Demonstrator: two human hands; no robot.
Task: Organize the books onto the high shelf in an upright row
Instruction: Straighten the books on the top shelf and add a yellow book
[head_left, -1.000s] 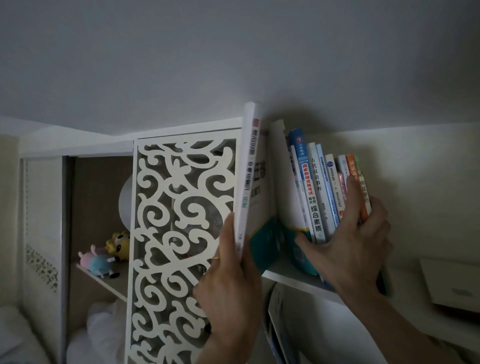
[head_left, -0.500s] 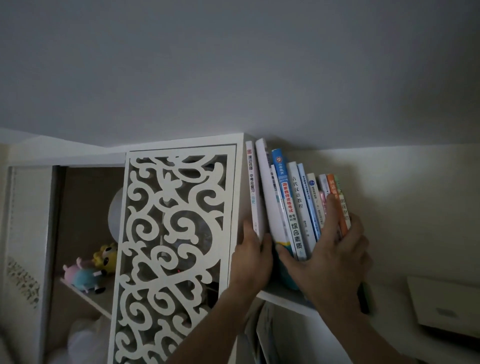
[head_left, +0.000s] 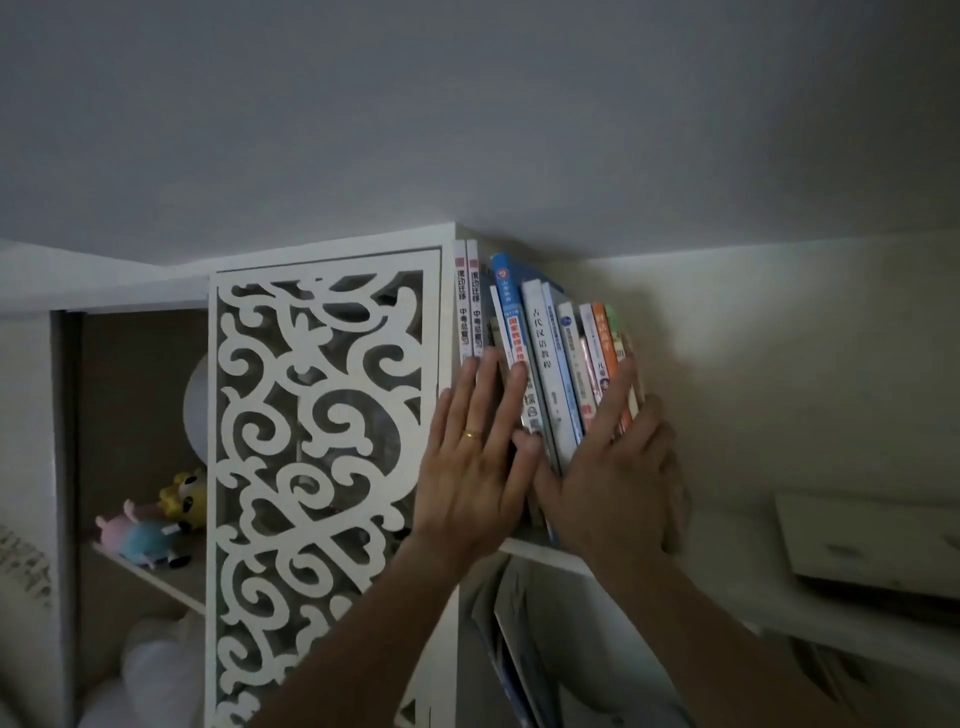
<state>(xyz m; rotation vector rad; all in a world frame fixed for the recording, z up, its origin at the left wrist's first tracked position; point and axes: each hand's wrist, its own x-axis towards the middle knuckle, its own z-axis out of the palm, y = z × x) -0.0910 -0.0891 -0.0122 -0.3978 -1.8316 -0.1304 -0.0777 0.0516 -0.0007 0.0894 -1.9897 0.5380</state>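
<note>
Books stand in a row on the high white shelf (head_left: 524, 548), just under the grey ceiling (head_left: 467, 114). At the left end, two thin white paperback books (head_left: 468, 304) with dark lettering on their spines stand upright against the cabinet's side. Next to them the blue-spined book (head_left: 508, 306), the white book with black characters (head_left: 540, 343), a few thin pale books and the orange-spined book (head_left: 604, 338) lean to the left, with a green-topped one at the far right end of the row.

The left hand (head_left: 475, 467) lies flat with straight fingers spread against the lower spines of the left books, a thin gold ring (head_left: 471, 435) on one finger. The right hand (head_left: 615, 478) has its palm over the lower spines at the right of the row; its forefinger lies straight up along the orange spine, and the other fingers reach round the right end of the row, against the pale wall. The two hands touch at the thumbs.

Left of the books is a white fretwork cabinet door (head_left: 322, 467) with cut-out scrolls. Beyond it, pastel plush toys (head_left: 150, 530) sit on a lower shelf in an open compartment.
</note>
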